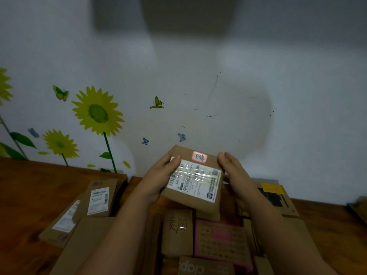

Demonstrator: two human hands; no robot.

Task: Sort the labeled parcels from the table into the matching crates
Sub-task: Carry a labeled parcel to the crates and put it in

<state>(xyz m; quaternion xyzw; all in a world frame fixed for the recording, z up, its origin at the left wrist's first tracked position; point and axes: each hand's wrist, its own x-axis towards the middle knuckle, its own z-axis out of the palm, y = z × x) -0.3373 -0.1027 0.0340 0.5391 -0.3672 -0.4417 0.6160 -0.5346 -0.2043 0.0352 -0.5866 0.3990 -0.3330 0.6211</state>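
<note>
I hold a flat brown cardboard parcel [195, 192] up in front of me, above the pile. It carries a white shipping label under clear tape and a small red-edged sticker near its far edge. My left hand [158, 177] grips its left side, thumb lying over the label's corner. My right hand [236, 171] holds the right edge with fingers fairly straight along it. Below lie more parcels: a brown one with handwritten characters [177, 233] and a pink-bordered one [222, 239].
Two labeled brown parcels [99, 197] [63, 221] lean at the left on the wooden table [29, 185]. A box with a yellow sticker [275, 195] sits at the right. A wall with sunflower decals stands close behind.
</note>
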